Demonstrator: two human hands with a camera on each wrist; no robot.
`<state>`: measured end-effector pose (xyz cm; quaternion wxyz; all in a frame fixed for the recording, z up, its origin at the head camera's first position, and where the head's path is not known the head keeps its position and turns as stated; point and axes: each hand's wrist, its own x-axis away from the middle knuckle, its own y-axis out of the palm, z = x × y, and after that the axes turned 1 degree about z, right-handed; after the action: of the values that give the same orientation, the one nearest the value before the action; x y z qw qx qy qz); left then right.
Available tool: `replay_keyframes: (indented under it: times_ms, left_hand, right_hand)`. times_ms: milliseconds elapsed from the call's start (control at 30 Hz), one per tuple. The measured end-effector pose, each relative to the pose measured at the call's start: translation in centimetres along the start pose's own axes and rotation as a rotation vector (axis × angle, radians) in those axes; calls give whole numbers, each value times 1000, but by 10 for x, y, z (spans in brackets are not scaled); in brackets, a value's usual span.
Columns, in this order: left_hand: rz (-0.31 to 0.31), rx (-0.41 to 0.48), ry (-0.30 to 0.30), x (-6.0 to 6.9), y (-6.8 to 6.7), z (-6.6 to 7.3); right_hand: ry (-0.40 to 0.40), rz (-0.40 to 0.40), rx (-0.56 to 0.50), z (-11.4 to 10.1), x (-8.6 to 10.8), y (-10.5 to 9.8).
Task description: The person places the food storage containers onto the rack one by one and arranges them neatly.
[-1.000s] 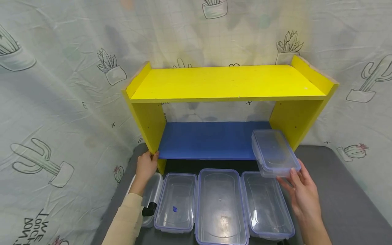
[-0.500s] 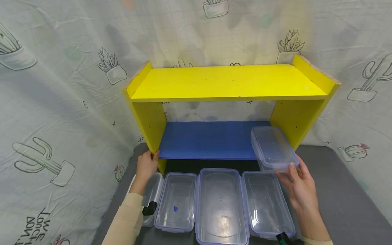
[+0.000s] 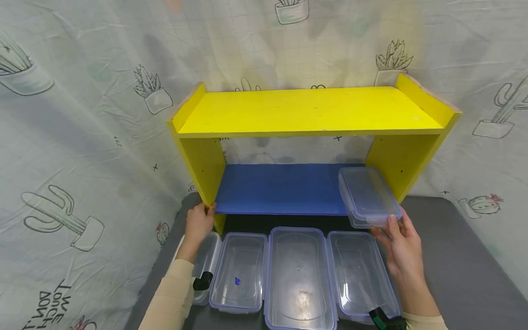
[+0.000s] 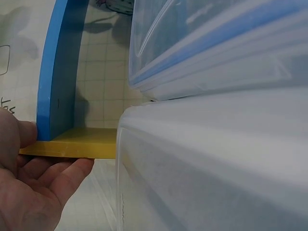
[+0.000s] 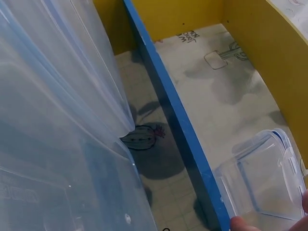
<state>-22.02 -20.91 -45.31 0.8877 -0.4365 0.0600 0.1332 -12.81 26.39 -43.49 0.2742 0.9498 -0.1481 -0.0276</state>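
Pinching clear box by near end w/ R hand (closer); lying fwd-L of it, long axis fore-aft, over R end of blue shelf. Gripping yellow panel w/ L hand.

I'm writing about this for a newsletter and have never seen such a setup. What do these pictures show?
There is no machine here: a person works bare-handed. The wide picture comes from a camera on the head, looking forward and down; the two closer ones come from cameras worn on each wrist.

The left hand grips the left side of a yellow shelf unit. The right hand holds a clear plastic container at the right end of the blue shelf board, its near end jutting past the board's front edge.

On the grey surface, in front of the unit, four more clear containers stand in a row.
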Motion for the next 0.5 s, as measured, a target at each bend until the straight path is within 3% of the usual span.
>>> replay_keyframes:
  times_ms: [167, 233, 300, 367, 433, 500]
  left_hand:
    - [-12, 3, 4, 0, 2, 0]
    - [-2, 1, 11, 0, 3, -1]
    - [5, 1, 11, -1, 3, -1]
    - [10, 1, 14, -2, 2, -2]
    - [13, 2, 15, -2, 2, -2]
    - [19, -1, 16, -2, 1, -2]
  right_hand:
    - [22, -12, 99, -1, 1, -2]
    - [30, 21, 231, -2, 4, 0]
    - [-24, 81, 477, -2, 8, 2]
    - [-220, 145, 721, -1, 12, 5]
    - [-491, 194, 954, 0, 16, 6]
    - [-779, 196, 1112, 1, 18, 8]
